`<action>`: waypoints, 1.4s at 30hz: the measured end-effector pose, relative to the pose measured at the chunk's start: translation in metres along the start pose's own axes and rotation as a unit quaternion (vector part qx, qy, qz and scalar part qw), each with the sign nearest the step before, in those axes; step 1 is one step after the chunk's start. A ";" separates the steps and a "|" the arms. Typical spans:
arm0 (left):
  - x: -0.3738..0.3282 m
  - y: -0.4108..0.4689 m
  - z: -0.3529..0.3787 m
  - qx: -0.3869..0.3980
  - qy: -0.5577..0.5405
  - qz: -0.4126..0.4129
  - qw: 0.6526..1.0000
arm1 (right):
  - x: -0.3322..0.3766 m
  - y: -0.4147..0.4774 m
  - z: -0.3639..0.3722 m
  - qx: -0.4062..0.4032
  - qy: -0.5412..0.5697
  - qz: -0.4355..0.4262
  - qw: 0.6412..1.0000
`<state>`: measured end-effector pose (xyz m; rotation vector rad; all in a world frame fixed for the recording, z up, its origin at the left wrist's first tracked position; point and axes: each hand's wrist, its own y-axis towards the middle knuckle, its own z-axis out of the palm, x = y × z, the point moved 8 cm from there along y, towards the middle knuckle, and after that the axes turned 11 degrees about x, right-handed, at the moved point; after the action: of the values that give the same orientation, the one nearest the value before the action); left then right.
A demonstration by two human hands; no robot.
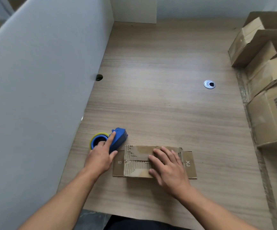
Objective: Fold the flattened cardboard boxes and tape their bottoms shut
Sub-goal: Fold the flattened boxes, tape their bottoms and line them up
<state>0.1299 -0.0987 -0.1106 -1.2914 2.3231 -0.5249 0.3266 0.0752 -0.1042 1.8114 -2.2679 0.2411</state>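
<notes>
Cardboard box (135, 165) lies under flat right hand (168, 166); left hand (99, 157) grips tape dispenser (120, 137).

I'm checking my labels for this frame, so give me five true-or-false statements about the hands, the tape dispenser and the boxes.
1. The right hand lies flat on the cardboard box. True.
2. The left hand rests on bare wood. False: it holds the blue tape dispenser, with the index finger along its top.
3. The tape dispenser sits on top of the box. False: it stands on the desk, left of the box.
4. More cardboard boxes are stacked at the desk's right side. True.
5. A round cable grommet sits in the desk beyond the box. True.
</notes>
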 end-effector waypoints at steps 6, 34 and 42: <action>0.000 0.003 0.003 -0.011 0.011 -0.017 1.000 | 0.002 0.002 -0.002 -0.015 -0.025 -0.003 1.000; -0.062 -0.093 -0.036 -0.111 0.124 0.320 0.933 | -0.020 0.008 -0.013 -0.037 0.232 0.068 0.970; -0.077 -0.097 -0.027 -0.143 0.140 0.366 0.909 | -0.019 0.006 -0.021 -0.033 0.286 0.001 0.958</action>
<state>0.2198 -0.0771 -0.0239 -0.3604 2.9569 -0.1166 0.3266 0.0999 -0.0889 1.4600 -1.8418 0.5958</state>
